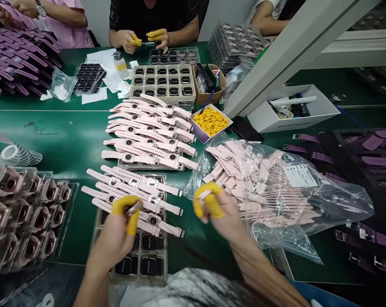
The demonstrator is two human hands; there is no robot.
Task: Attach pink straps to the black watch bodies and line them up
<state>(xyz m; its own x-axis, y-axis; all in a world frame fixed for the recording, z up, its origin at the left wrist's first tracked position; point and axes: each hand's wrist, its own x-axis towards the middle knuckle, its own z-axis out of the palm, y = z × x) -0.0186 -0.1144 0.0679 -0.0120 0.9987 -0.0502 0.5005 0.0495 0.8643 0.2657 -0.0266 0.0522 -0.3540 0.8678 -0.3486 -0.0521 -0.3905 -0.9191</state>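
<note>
My left hand (116, 234), with yellow finger cots, pinches a small watch case (134, 207) with a shiny edge; fingers cover most of it. Closed round a small pale pink piece (205, 195), my right hand (218, 213) hovers left of a clear bag; the piece is too blurred to name. Beneath and beyond my left hand, several pink-strapped watches (133, 182) lie across a tray (162, 264) holding dark watch cases. Loose pink watch straps (228, 164) spill from the clear plastic bag (343, 204).
Beyond stands a larger stack of pink-strapped watches (150, 130), beside a box of yellow finger cots (210, 121). Stacked plastic trays (27, 213) are at left. A white box (295, 123) and slanted grey post (276, 59) stand at right. A co-worker's hands (157, 38) work opposite.
</note>
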